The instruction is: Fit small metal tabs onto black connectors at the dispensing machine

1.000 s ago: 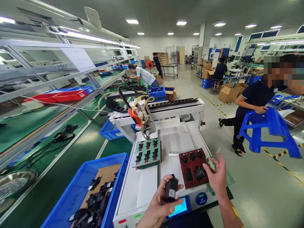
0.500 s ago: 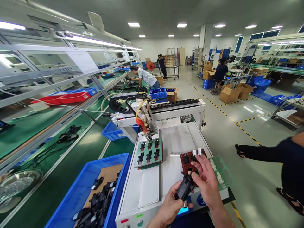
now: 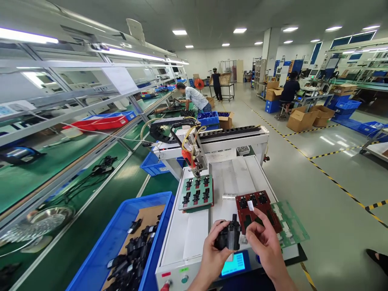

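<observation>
My left hand (image 3: 212, 254) is closed around a small black pump-like part (image 3: 228, 237), held above the front of a white dispensing machine (image 3: 194, 234). My right hand (image 3: 263, 242) is beside the part, fingers curled, thumb and forefinger pinching a small white piece (image 3: 251, 205). Just beyond my hands lies a dark red fixture plate (image 3: 257, 208) with black parts seated in some pockets. A green fixture plate (image 3: 197, 192) full of black parts sits under the machine's dispensing head (image 3: 195, 155).
A blue bin (image 3: 121, 238) of black parts stands at my left on the green bench. Shelving with red trays (image 3: 97, 121) runs along the left. Several people work farther off; cardboard boxes (image 3: 306, 117) and blue crates stand on the grey floor at right.
My right hand has left the red fixture and come beside the black part, which my left hand has turned sideways. The person with the blue stool has walked out of view at right.
</observation>
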A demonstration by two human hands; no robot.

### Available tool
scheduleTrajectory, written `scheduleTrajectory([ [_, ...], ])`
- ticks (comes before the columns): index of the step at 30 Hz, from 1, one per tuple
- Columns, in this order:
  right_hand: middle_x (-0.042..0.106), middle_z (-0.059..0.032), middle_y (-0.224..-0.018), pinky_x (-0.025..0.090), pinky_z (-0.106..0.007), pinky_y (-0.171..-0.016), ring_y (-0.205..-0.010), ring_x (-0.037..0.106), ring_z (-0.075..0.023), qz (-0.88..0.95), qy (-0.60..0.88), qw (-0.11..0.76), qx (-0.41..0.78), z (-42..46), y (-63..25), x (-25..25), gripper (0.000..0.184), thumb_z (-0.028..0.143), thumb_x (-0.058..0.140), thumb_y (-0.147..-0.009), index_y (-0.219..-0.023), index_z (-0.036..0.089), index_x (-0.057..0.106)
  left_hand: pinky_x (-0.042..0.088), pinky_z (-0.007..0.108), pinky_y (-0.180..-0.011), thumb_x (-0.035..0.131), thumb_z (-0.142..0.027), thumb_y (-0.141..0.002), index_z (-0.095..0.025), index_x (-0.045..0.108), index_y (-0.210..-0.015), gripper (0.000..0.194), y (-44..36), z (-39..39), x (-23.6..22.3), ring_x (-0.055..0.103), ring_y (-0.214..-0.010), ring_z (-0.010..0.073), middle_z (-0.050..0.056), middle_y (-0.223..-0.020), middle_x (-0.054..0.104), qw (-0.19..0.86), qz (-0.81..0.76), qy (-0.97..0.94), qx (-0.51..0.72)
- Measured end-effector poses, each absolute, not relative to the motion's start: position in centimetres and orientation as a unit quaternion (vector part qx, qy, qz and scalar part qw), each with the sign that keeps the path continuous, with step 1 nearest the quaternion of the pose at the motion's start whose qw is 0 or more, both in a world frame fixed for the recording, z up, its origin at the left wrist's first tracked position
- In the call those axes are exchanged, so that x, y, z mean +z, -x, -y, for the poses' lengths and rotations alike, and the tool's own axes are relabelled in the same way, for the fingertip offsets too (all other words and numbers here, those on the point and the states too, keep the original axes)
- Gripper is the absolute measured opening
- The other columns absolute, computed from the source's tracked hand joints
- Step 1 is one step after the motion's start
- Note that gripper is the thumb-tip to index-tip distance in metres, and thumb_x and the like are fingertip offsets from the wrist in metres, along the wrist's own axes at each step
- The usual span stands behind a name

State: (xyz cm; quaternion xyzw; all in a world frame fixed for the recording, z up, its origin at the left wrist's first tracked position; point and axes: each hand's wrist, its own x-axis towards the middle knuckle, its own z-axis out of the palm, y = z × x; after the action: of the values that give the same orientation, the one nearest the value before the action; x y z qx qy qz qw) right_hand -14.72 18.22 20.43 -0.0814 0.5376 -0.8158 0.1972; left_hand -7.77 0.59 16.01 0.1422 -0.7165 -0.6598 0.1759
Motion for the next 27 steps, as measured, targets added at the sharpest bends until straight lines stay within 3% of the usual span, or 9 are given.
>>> scheduleTrajectory([
  [6, 0.066, 0.0017, -0.08, 0.039, -0.032, -0.067, -0.071, 0.052, -0.0169, -0.571, 0.102, 0.268, -0.769, -17.6, 14.4, 20.6, 0.091, 0.048, 0.08, -0.091, -0.159, 0.02, 0.025, 0.052, 0.037, -0.104, 0.092, -0.032, -0.071, -0.029, 0.075, -0.122, 0.053, 7.7, -0.9, 15.5, 0.064, -0.121, 0.0295, 0.009, -0.129, 0.061, 0.191, 0.72, -0.134, -0.653],
  [22, 0.068, 0.0022, -0.079, 0.045, -0.033, -0.068, -0.068, 0.054, -0.0181, -0.635, 0.11, 0.211, -0.735, -17.1, 14.5, 20.8, 0.09, 0.049, 0.077, -0.092, -0.159, 0.022, 0.024, 0.054, 0.037, -0.102, 0.094, -0.038, -0.069, -0.03, 0.077, -0.119, 0.053, 7.8, -1.0, 16.1, 0.064, -0.121, 0.0303, 0.01, -0.126, 0.063, 0.211, 0.725, -0.154, -0.637],
  [27, 0.069, 0.0023, -0.079, 0.05, -0.033, -0.063, -0.062, 0.055, -0.0179, -0.696, 0.137, 0.139, -0.691, -16.7, 13.5, 19.5, 0.085, 0.041, 0.072, -0.095, -0.162, 0.028, 0.022, 0.053, 0.039, -0.103, 0.093, -0.041, -0.071, -0.027, 0.077, -0.119, 0.053, 7.7, -0.9, 16.2, 0.064, -0.119, 0.0305, 0.011, -0.126, 0.062, 0.201, 0.727, -0.159, -0.637],
])
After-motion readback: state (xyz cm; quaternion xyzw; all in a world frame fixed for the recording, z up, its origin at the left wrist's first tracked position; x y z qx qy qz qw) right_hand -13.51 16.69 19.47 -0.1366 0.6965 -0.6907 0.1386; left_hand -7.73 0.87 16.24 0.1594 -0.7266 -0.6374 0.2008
